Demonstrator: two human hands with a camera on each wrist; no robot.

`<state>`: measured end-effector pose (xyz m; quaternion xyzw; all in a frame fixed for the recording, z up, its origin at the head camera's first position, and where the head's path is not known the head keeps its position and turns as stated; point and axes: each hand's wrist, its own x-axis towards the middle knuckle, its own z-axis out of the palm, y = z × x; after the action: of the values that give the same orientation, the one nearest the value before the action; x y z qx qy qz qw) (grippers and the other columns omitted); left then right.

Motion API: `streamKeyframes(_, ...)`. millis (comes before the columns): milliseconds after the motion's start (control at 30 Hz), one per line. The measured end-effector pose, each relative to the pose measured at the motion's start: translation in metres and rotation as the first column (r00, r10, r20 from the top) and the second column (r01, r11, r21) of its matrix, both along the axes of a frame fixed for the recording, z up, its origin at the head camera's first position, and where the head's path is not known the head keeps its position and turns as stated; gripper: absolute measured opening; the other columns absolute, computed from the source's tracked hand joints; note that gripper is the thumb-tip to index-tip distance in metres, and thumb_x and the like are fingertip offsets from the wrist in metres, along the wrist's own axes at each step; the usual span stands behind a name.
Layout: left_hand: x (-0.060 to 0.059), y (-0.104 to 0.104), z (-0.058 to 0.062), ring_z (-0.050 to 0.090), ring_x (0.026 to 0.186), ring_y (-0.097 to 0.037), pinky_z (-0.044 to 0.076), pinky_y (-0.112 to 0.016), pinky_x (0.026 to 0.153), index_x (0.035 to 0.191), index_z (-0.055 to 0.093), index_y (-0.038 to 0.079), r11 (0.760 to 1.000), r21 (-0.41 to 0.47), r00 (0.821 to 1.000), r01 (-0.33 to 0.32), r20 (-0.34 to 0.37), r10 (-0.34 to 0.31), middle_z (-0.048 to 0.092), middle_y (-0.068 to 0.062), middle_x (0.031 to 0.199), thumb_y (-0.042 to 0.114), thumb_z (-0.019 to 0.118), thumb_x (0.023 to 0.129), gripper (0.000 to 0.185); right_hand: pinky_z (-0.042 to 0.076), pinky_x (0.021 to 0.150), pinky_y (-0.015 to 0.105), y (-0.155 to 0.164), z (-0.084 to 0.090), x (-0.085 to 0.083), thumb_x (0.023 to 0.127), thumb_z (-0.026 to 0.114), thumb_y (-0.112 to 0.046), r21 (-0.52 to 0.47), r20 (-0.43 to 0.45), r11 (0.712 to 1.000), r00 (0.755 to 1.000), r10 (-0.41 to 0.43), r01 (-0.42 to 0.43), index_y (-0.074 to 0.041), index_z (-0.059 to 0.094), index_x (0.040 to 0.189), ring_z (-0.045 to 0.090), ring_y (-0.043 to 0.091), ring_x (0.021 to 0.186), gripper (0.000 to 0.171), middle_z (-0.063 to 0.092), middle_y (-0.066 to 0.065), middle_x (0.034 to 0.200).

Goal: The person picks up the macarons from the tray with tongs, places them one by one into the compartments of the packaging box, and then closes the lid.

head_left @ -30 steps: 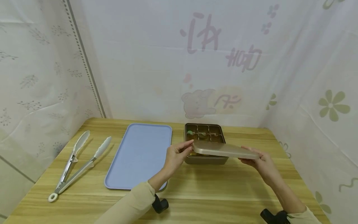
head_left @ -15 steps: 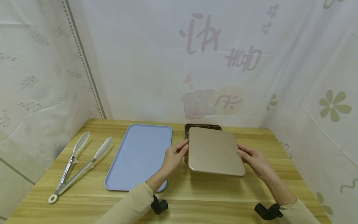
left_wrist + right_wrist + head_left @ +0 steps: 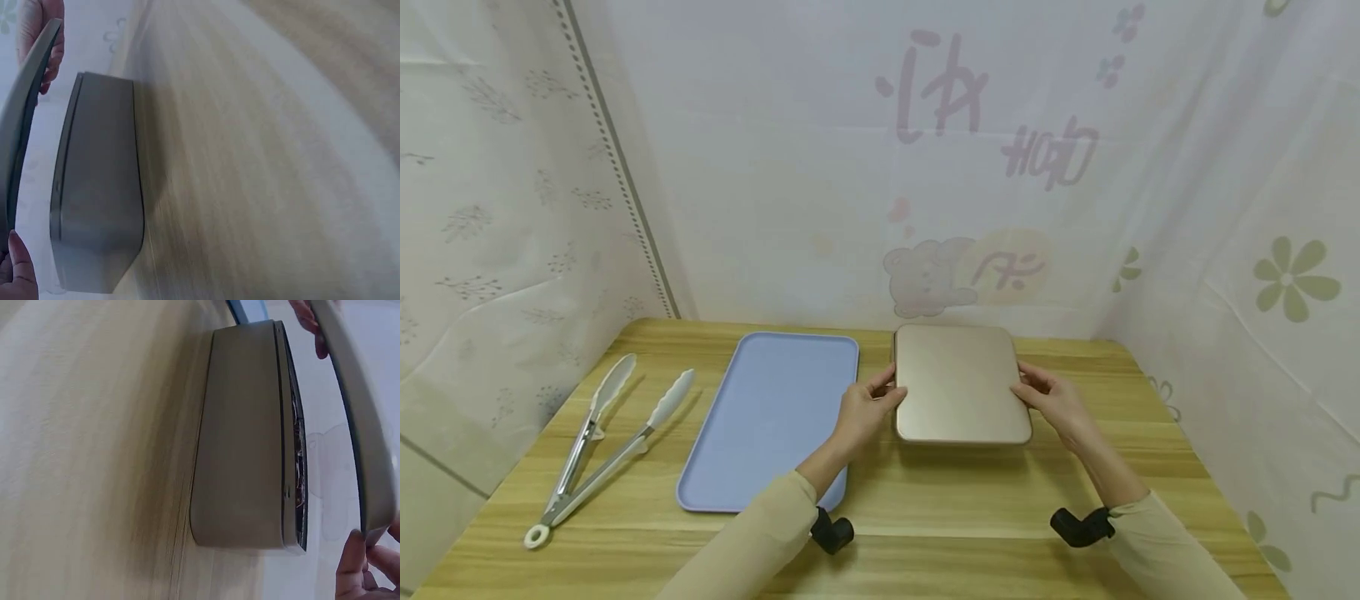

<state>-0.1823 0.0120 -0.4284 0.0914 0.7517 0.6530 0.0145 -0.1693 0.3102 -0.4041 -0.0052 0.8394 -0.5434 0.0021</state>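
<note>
A flat, gold-coloured square lid (image 3: 964,383) with rounded corners is held between both hands. My left hand (image 3: 867,414) pinches its left edge, and my right hand (image 3: 1057,407) pinches the right edge. Below the lid stands a matching box (image 3: 103,181), seen from the side in both wrist views. A gap shows between lid and box there; the lid (image 3: 365,425) hovers over the open top. In the head view the lid hides nearly all of the box. Some contents show at the rim of the box (image 3: 244,437) in the right wrist view, too small to make out.
Left of the box a light blue tray (image 3: 771,417) lies on the wooden table (image 3: 955,533). Farther left, spread tongs (image 3: 598,454) with white tips rest on the wood. A patterned white curtain (image 3: 775,167) hangs behind the table.
The lid was tilted and off to the front right; it has levelled out and moved back over the box, covering the compartments seen earlier. My right hand has moved left and back with it.
</note>
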Motion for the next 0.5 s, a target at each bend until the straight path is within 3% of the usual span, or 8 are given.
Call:
streamKeyframes(100,-0.007,0.002,-0.002,0.066,0.106,-0.025,0.054,-0.021,0.081,0.140,0.050,0.001,1.000,0.002,1.000,-0.022,0.020,0.022,0.064,-0.017,0.129,0.009,0.067,0.092,0.052,0.050,0.076,0.011,-0.003,-0.005,-0.010,0.096,0.062,-0.012,0.016,-0.011,1.000,1.000,-0.008,0.008,0.004,0.042,0.145,0.052,-0.006,0.088,0.055,0.057,0.000,0.105)
streamKeyframes(500,-0.029,0.012,-0.007,0.066,0.109,-0.028,0.056,-0.025,0.083,0.143,0.046,0.003,0.997,-0.019,0.995,-0.069,0.071,0.070,0.060,-0.016,0.136,0.004,0.067,0.090,0.057,0.045,0.073,0.009,-0.011,-0.018,-0.037,0.094,0.063,-0.009,0.076,-0.026,0.995,0.998,-0.059,0.060,0.007,0.042,0.144,0.049,0.003,0.090,0.056,0.055,0.010,0.110)
